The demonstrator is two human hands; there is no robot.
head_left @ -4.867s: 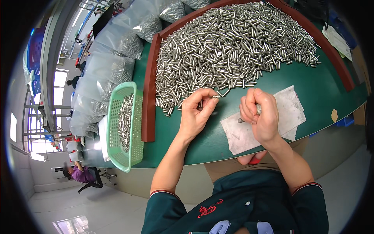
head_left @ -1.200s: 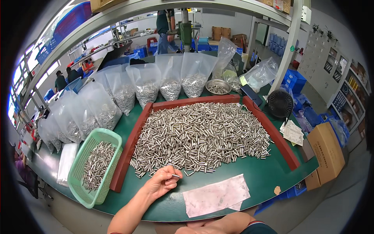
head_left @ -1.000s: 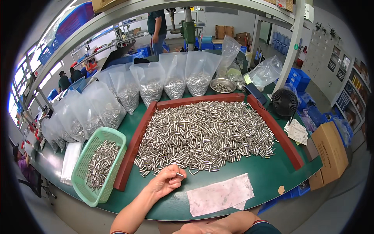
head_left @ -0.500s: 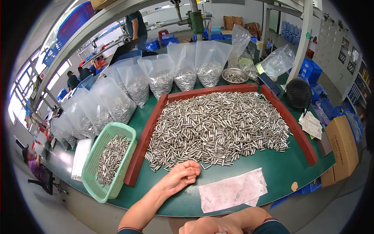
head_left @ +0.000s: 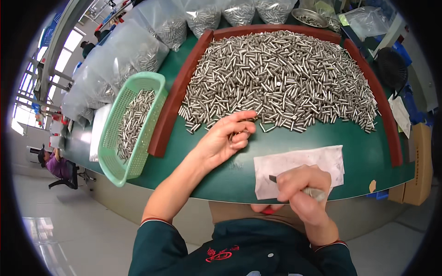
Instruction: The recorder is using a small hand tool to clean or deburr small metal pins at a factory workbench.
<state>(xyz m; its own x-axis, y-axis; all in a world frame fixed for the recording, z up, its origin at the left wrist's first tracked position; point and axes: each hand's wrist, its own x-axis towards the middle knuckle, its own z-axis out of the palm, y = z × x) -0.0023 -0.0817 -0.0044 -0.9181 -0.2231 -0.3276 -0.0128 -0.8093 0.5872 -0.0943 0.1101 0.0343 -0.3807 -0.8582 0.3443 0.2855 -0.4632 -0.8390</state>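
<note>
A large heap of short metal pins (head_left: 281,78) lies on the green table. At its near edge is my left hand (head_left: 225,140), the index finger reaching toward the pins and the other fingers curled in. A dark glint shows between those curled fingers, too small to name. My right hand (head_left: 306,188) is closed around a slim tool (head_left: 273,178) with a dark, flat tip and a pale handle end. It hovers over a stained, whitish cloth (head_left: 294,161) lying flat on the table.
Dark red bars (head_left: 172,108) border the heap on the left, back and right. A green basket (head_left: 106,147) of pins stands at the left. Clear bags (head_left: 172,27) of pins line the back, near a metal bowl (head_left: 309,18). A black fan (head_left: 391,66) stands at the right.
My view has tilted down. My right hand has come up from the lower edge to above the cloth, and the tool in it now shows. The left hand stays by the heap's near edge.
</note>
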